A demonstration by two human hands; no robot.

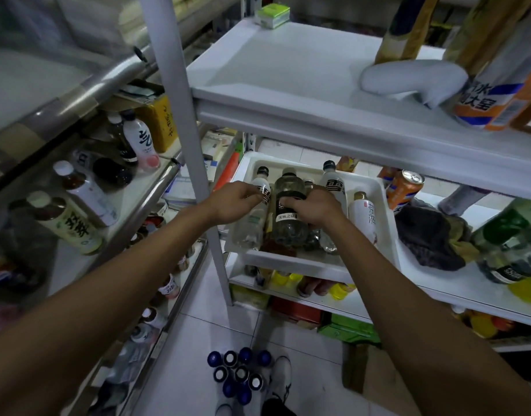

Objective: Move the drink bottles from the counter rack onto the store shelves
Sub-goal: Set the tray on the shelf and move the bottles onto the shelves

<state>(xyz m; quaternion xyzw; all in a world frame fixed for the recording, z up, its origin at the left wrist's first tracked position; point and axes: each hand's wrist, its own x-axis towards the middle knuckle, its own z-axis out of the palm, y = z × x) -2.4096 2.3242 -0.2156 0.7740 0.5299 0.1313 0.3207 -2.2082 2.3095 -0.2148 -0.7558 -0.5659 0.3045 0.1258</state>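
Left hand: the left hand [232, 202] is reaching past the shelf post [180, 121], fingers curled onto the upper part of a clear bottle [252, 217] at the left end of the tray [384, 223]; grip looks closed around it, though the far side of the fingers is hidden.

Right hand: the right hand [313, 207] is wrapped over the black-labelled bottle [289, 211] in the middle, thumb on the label, fingers tucked behind.

Where the bottles are: packed in the white tray on the middle shelf [438, 283], straight ahead of both hands; more wait on the counter rack [156, 187] off to the left.

Long axis: both held bottles lean, caps toward the back of the tray, bases toward the front edge, roughly in line with the forearms.

Neighbours: the two held bottles sit side by side and appear to touch; a white bottle [333, 183] stands just behind the right hand, another white bottle [365, 217] just to its right.

Nearer hand: each hand has its own bottle; neither has to cross over.

Next move, my read: settle them into the tray without knocking the white ones.
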